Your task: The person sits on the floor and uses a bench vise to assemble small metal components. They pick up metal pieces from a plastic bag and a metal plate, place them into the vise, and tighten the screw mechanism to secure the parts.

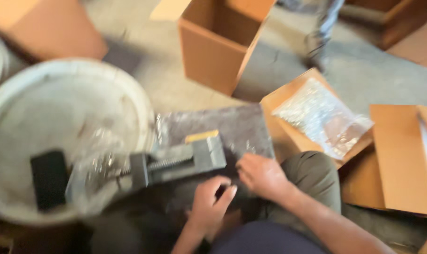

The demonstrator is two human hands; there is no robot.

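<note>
Grey vise (pixel 178 162): on mat (pixel 232 129), floor, just far of both hands. Left hand (pixel 208 204) and right hand (pixel 262 176): fingers loosely curled, holding nothing visible. Bagged hardware (pixel 319 115) unopened, right. Bucket (pixel 58 136) left.
</note>
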